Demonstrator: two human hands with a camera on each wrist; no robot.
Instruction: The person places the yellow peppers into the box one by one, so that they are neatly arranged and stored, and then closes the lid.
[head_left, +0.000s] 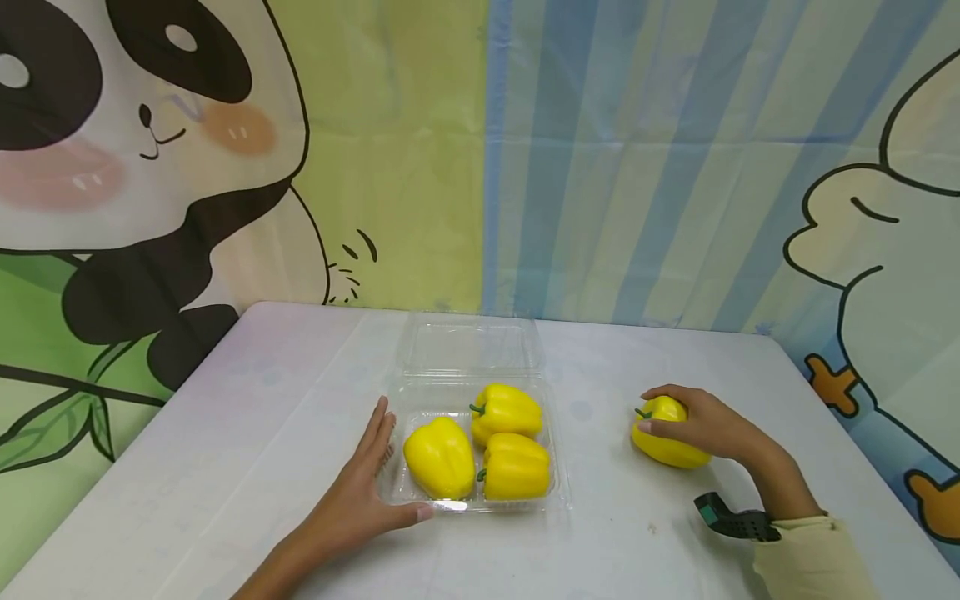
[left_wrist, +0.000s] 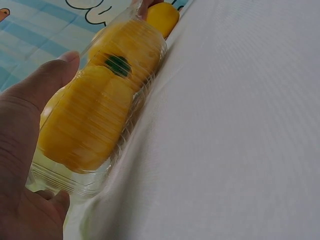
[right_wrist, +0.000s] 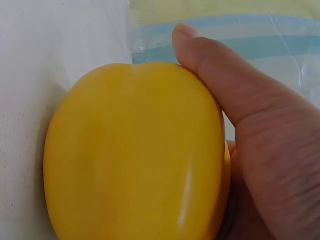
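Observation:
A clear plastic clamshell box (head_left: 558, 492) lies with its lid folded back, and three yellow bell peppers sit in its tray. One pepper (head_left: 438, 458) is at the left; another (head_left: 508, 412) is at the back right, and a third (head_left: 517, 468) at the front right. My left hand (head_left: 360, 496) is at the box's left front corner, thumb and fingers spread along its sides. Off to the right, my right hand (head_left: 693, 421) grips a fourth yellow bell pepper (head_left: 675, 454) from above, thumb on the near side. That pepper fills much of the right wrist view.
A white-covered table (head_left: 600, 542) bears everything. The box's lid (head_left: 472, 346) lies flat toward the table's far edge. Behind stands a printed cloth backdrop (head_left: 637, 167) with a panda and stripes. A dark band (head_left: 738, 521) circles the right wrist.

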